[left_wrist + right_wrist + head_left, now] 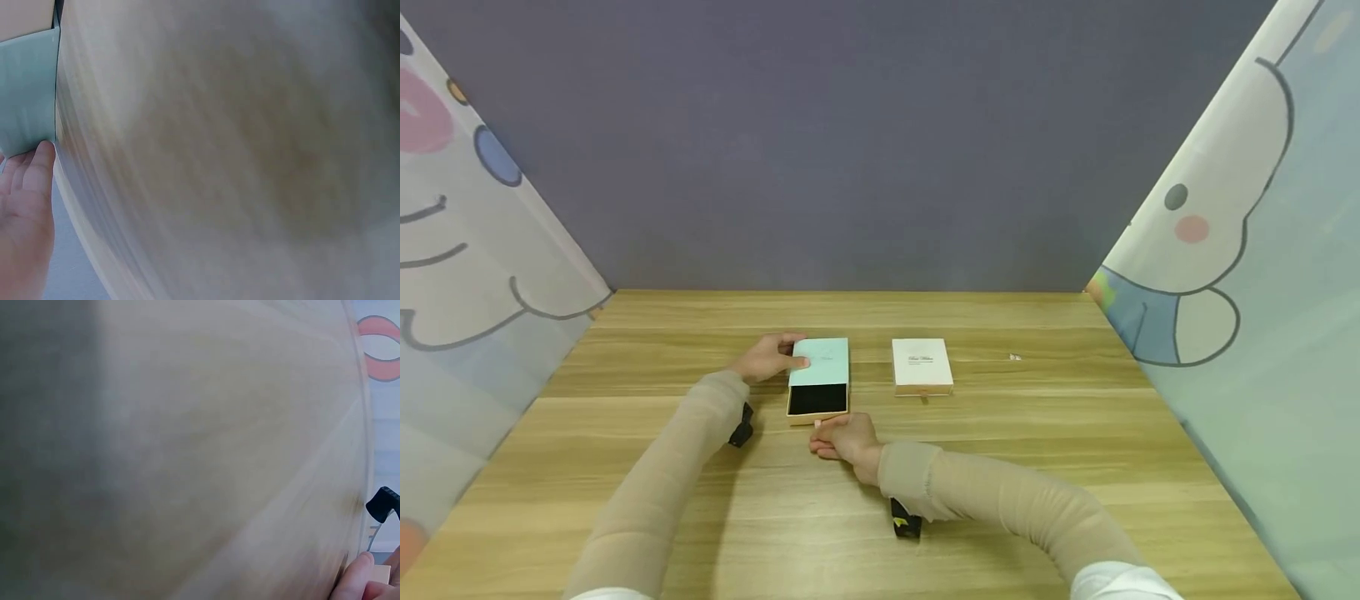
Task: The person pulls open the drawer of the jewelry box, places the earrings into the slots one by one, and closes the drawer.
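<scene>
A mint-green drawer box [820, 360] lies on the table, its drawer [817, 400] partly pulled out toward the person and showing a black lining. My left hand [765, 357] grips the box's sleeve from the left, thumb over the top and fingers at the far corner. In the left wrist view the fingers meet the end of the green sleeve [28, 94]. At the drawer's front, my right hand [848, 437] pinches the small pull tab. The right wrist view catches its thumb [353, 578] beside a pale edge at the lower right corner.
A closed white box [922, 364] with dark lettering stands to the right of the green one. Farther right lies a tiny whitish object [1015, 357]. A grey partition [865, 150] rises behind the wooden table [1037, 467], with cartoon-printed panels on both sides.
</scene>
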`<action>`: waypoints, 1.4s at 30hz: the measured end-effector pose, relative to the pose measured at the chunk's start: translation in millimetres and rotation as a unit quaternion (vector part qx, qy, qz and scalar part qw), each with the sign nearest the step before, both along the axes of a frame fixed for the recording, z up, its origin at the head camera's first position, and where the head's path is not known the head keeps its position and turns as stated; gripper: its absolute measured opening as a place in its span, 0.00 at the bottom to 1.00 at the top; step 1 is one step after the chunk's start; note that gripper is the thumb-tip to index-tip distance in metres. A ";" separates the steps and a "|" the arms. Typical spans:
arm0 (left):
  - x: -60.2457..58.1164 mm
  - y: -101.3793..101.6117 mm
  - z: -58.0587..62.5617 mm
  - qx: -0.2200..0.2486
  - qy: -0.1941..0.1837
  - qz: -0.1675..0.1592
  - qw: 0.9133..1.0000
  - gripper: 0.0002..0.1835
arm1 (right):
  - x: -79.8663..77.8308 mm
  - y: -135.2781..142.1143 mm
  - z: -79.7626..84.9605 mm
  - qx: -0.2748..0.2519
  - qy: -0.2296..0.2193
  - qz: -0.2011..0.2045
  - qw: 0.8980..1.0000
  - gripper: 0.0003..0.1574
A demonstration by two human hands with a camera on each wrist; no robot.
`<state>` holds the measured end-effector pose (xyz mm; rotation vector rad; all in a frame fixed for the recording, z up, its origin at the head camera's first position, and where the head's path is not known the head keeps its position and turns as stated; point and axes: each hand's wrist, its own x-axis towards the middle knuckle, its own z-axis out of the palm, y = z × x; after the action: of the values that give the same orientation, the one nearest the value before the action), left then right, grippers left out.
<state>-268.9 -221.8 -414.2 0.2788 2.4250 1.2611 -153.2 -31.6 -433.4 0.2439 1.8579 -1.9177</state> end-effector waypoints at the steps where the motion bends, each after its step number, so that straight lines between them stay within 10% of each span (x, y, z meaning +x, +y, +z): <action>1: -0.4 0.3 0.1 0.000 -0.001 0.000 1.000 0.37 | -0.4 0.8 0.8 -0.001 -0.002 0.002 1.000 0.09; 12: -0.1 -3.6 -3.5 0.022 -0.009 0.001 1.000 0.38 | -8.7 35.3 19.1 -0.014 -0.049 0.106 0.993 0.16; 22: -2.1 -5.2 -4.5 0.024 -0.020 -0.003 1.000 0.39 | -32.3 91.0 42.1 0.029 0.073 0.140 0.987 0.21; 25: -2.8 -3.2 -4.7 0.024 -0.020 -0.004 1.000 0.39 | -41.5 109.4 49.6 0.122 0.207 0.174 0.955 0.17; 30: -1.8 -3.2 -6.1 0.026 -0.017 -0.007 0.999 0.39 | -55.9 139.2 66.7 0.274 0.369 0.190 0.868 0.12; 38: 0.0 -1.0 -4.1 0.017 -0.010 -0.007 1.000 0.39 | -81.7 188.0 88.2 0.377 0.381 0.192 0.822 0.16; 42: -1.2 -2.6 -4.5 0.026 -0.014 -0.007 1.000 0.39 | -98.1 212.3 90.3 0.383 0.370 0.197 0.823 0.17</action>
<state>-270.2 -224.4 -418.6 0.2912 2.3661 1.3133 -251.3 180.7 -343.0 -0.7050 2.8292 -0.9258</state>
